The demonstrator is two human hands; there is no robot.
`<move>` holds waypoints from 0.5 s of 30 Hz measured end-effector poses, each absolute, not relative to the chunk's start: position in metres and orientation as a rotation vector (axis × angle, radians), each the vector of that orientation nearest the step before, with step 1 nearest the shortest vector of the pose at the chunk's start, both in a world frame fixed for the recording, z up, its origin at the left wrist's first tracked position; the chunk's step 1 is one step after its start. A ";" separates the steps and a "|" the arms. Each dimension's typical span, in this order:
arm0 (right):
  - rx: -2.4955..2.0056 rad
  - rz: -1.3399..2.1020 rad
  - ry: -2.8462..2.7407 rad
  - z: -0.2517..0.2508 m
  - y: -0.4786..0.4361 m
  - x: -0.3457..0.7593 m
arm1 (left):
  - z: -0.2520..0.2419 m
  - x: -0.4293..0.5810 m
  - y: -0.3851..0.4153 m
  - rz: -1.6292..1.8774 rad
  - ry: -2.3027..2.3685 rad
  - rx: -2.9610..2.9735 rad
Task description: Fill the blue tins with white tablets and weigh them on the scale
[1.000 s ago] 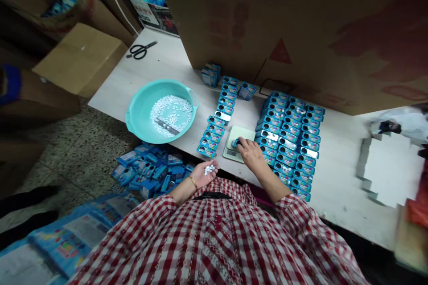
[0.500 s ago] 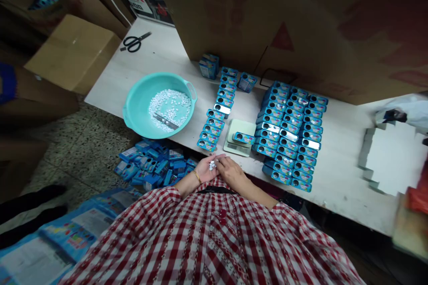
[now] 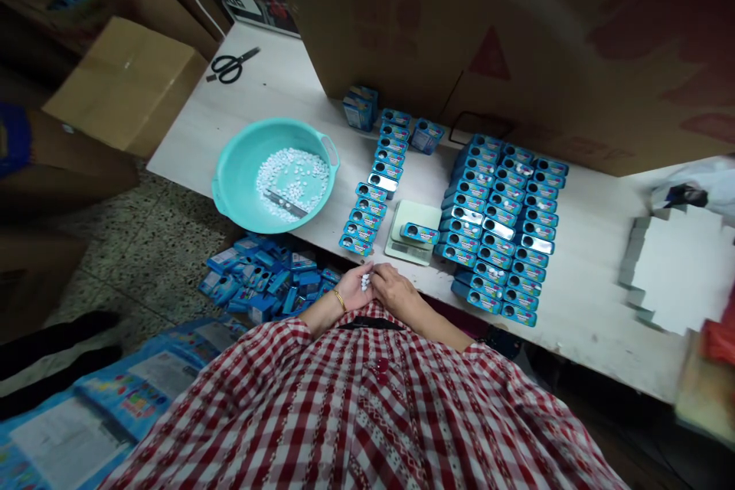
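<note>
My left hand point(image 3: 351, 291) is cupped palm up at the table's near edge and holds a small heap of white tablets point(image 3: 364, 281). My right hand point(image 3: 392, 287) rests against it, fingertips pinching at those tablets. Just beyond, a blue tin point(image 3: 419, 233) lies on a small pale green scale point(image 3: 405, 233). A column of blue tins point(image 3: 373, 187) runs left of the scale, and a larger block of blue tins point(image 3: 499, 226) sits to its right.
A teal basin point(image 3: 241, 161) with white tablets and a metal scoop stands at the left. Scissors point(image 3: 230, 66) lie at the far left. A big cardboard box point(image 3: 517, 38) walls the back. White cartons point(image 3: 671, 268) sit right; loose blue boxes point(image 3: 264, 283) lie on the floor.
My right hand has left the tin on the scale and come back to my left palm, where it now picks at the tablets. The tin stays on the scale.
</note>
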State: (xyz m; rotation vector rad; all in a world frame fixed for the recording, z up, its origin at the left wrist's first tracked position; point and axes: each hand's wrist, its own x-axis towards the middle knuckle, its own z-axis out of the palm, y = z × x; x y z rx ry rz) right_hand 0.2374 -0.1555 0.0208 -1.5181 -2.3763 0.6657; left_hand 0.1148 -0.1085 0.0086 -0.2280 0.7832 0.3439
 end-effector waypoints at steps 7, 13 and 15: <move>-1.667 0.543 -1.936 0.031 -0.134 0.281 | 0.020 0.136 -0.088 0.463 0.771 -0.158; -1.892 0.390 -2.000 0.027 -0.103 0.319 | 0.023 0.135 -0.084 0.441 0.754 -0.159; -1.878 0.385 -2.014 0.024 -0.102 0.323 | 0.022 0.132 -0.088 0.434 0.768 -0.168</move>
